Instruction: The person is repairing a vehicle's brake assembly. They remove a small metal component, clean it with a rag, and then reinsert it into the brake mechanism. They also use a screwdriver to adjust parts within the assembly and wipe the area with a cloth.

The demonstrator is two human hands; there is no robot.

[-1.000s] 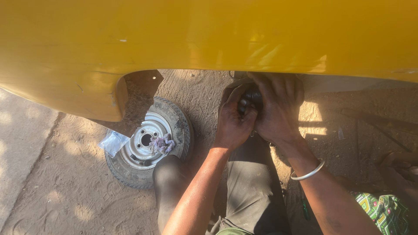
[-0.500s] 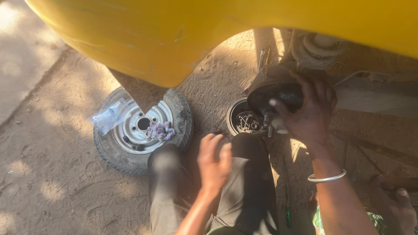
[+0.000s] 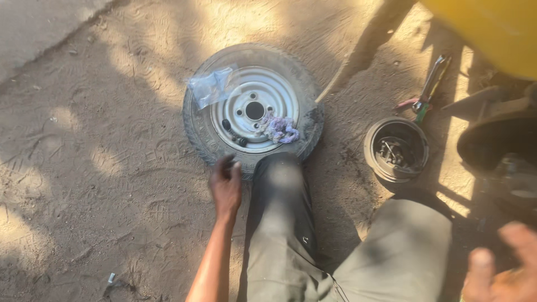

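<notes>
Small wheel (image 3: 253,106) lies flat on sandy ground (image 3: 95,184), rim face up, left of centre and far from the body. Lying flat, it serves as a shelf: a crumpled purple rag (image 3: 278,128) sits in the rim dish on the right side, a clear plastic bag (image 3: 210,86) drapes over the tyre's far-left edge, and a few dark small parts rest in the dish near the bolt holes.

Left hand (image 3: 226,187) rests at the near edge of the tyre, fingers loosely curled and spread, holding nothing; fingertips touch or just meet the rubber, contact not fully clear. The wheel lies directly beyond the fingers, rag and parts further in, past the tyre wall.

Right hand (image 3: 503,268) is at the near right corner, blurred; fingers look spread, though whether it holds anything I cannot tell.

Person's knee (image 3: 282,173) in grey trousers presses up against the tyre's near side.

To the right, a dark round drum (image 3: 396,150) sits open side up, loose metal bits inside, well apart from both hands. Pliers (image 3: 426,92) lie beyond it, beside the yellow body panel (image 3: 492,28).
</notes>
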